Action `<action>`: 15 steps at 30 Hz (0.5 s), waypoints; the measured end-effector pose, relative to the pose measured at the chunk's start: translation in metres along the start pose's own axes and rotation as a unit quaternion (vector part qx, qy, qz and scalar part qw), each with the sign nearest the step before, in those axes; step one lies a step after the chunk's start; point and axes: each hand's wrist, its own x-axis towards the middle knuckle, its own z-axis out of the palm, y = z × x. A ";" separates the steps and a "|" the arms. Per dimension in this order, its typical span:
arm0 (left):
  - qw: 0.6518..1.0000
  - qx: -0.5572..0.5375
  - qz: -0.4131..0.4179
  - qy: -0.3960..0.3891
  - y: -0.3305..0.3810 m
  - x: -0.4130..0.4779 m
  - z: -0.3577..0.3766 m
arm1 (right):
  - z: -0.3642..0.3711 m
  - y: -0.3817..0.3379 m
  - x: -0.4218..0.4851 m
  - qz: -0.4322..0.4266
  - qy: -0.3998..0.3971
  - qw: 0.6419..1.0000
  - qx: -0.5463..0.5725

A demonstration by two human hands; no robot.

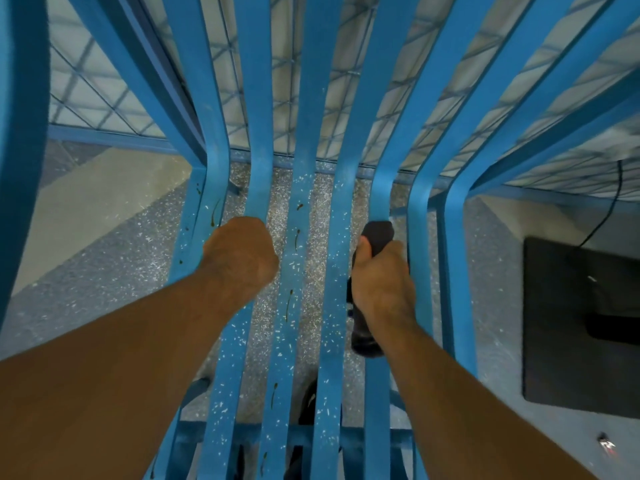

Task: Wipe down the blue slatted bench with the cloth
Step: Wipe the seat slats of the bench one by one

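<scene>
- The blue slatted bench (341, 195) fills most of the shot. Its slats run straight away from the camera, near to far, then bend up into the backrest about a third of the way down the frame.
- The cloth (379, 233) is dark and bunched into a long roll. Its long axis follows the slats, with one end poking out past the thumb toward the backrest and the other sticking out below the wrist. It sits over the slats right of centre.
- The right hand (384, 285) has its fingers wrapped tight round the cloth, with the thumb on top.
- The left hand (240, 258) is balled into a fist on the slats left of centre. Its fingertips are tucked under, so I can't tell if it's hooked onto a slat.
- The surface is peppered with white specks and has brown drip stains (288, 306).
- Speckled grey floor (104, 258) shows through the gaps, and there's a blue-framed mesh panel (97, 98) behind the backrest.
- A black mat (571, 341) lies off to the right, with a cable (613, 202) running to it.
- The dark shapes under the near slats are too hidden to make out.
</scene>
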 end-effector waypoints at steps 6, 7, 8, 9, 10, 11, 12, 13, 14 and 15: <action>1.000 0.015 0.005 0.003 0.000 0.003 0.001 | 0.000 -0.012 0.018 -0.021 0.009 1.000 0.016; 1.000 0.016 0.004 0.002 0.000 0.003 0.001 | 0.000 -0.019 0.028 -0.026 0.008 0.999 0.021; 1.000 0.015 0.004 0.001 -0.001 0.003 0.002 | -0.002 -0.027 0.039 -0.028 0.010 0.999 0.027; 1.000 0.013 0.006 0.001 -0.001 0.003 0.002 | -0.004 -0.036 0.050 -0.029 0.014 0.999 0.033; 1.000 0.012 0.007 0.002 -0.001 0.004 0.003 | -0.005 -0.045 0.060 -0.030 0.020 0.999 0.041; 1.000 0.017 0.008 0.002 -0.002 0.004 0.003 | -0.005 -0.052 0.068 -0.033 0.030 0.998 0.049; 1.000 0.025 0.009 0.002 -0.002 0.005 0.004 | -0.004 -0.057 0.075 -0.040 0.046 0.997 0.057; 1.000 0.029 0.007 0.003 -0.001 0.005 0.004 | -0.003 -0.061 0.079 -0.051 0.067 0.994 0.065; 1.000 0.025 0.002 0.003 -0.001 0.005 0.005 | -0.002 -0.063 0.081 -0.066 0.087 0.991 0.078; 1.000 0.015 -0.004 0.003 -0.001 0.004 0.004 | -0.003 -0.065 0.082 -0.085 0.104 0.987 0.093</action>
